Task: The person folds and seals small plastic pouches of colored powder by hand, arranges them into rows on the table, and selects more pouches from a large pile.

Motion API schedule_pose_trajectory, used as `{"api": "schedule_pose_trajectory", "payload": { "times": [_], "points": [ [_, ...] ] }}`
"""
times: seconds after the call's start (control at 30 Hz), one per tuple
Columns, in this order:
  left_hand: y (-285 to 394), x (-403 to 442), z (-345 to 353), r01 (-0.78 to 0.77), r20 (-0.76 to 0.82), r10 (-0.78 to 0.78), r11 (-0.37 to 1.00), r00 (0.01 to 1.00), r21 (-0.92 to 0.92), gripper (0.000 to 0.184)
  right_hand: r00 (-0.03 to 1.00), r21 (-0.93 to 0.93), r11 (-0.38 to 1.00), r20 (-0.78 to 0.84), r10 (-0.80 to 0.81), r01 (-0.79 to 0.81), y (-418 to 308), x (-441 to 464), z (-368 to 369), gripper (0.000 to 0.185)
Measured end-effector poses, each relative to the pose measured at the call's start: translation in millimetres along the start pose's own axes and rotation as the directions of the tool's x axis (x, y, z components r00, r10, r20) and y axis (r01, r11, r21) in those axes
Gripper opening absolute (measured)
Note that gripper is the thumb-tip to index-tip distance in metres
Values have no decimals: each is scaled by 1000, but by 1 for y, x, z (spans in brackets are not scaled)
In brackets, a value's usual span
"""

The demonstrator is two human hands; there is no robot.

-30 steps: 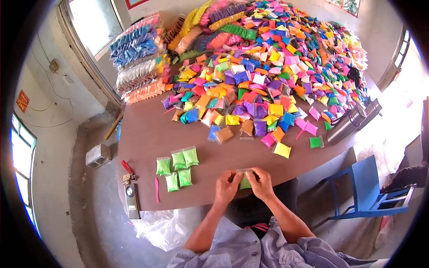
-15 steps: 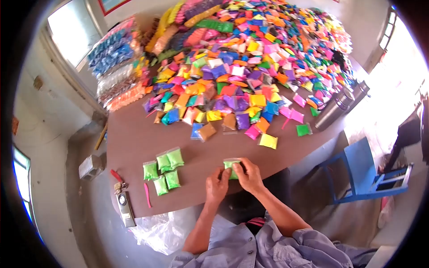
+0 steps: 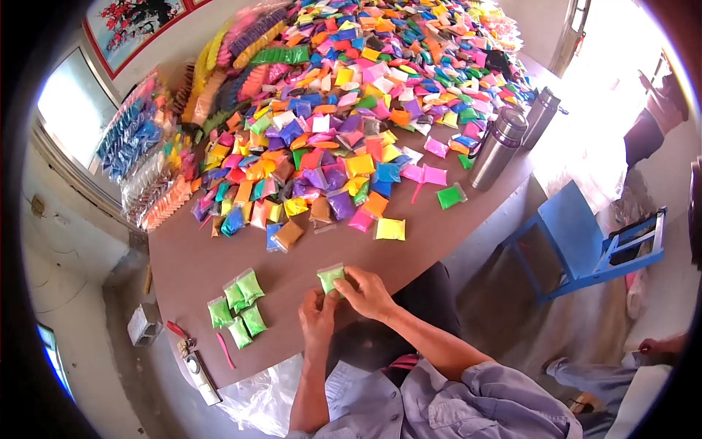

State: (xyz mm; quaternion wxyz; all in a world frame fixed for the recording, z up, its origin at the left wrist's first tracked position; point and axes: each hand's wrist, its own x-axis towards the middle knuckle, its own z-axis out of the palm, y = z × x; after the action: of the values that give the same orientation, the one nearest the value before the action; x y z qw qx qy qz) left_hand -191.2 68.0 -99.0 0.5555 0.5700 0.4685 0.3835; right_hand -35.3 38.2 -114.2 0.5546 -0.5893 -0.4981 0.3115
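The left hand [image 3: 317,316] is pinching the lower edge of a light-green packet [image 3: 331,279] between thumb and fingers, while the right hand [image 3: 368,294] is pinching its right side. The two hands are almost meeting, and the packet is hovering just above the near edge of the brown table [image 3: 409,260]. To the left, five light-green packets [image 3: 253,320] are lying in a cluster, some overlapping. A pink strip [image 3: 226,351] is resting just beside them, nearer the edge. Farther left, keys [image 3: 188,344] with a red strap [image 3: 175,329] are lying beside a long handheld device [image 3: 201,378] at the table's corner. Beyond the hands, a yellow packet [image 3: 390,229] and a brown packet [image 3: 287,235] are lying at the front of a large heap of many-coloured packets [image 3: 351,95]. On the right, two steel flasks [image 3: 499,150] are standing by the heap. A blue chair [image 3: 574,223] is standing right of the table, and another person's hand [image 3: 649,345] is showing at the right edge.
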Motion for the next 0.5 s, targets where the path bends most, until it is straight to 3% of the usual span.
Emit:
{"api": "schedule_pose_trajectory", "payload": {
  "times": [0.27, 0.33, 0.5],
  "points": [
    [-4, 10, -9, 52, -51, -48, 995, 998, 88, 25, 997, 39, 996, 2, -80, 80, -2, 1, 2, 20],
    [-8, 9, -9, 58, -68, -48, 987, 997, 152, 24, 995, -27, 999, 90, 35, -33, -6, 1, -3, 26],
    [-13, 7, -7, -18, -54, 26, 991, 998, 130, 27, 994, 43, 995, 65, 91, -94, -9, 2, -1, 24]
  ]
}}
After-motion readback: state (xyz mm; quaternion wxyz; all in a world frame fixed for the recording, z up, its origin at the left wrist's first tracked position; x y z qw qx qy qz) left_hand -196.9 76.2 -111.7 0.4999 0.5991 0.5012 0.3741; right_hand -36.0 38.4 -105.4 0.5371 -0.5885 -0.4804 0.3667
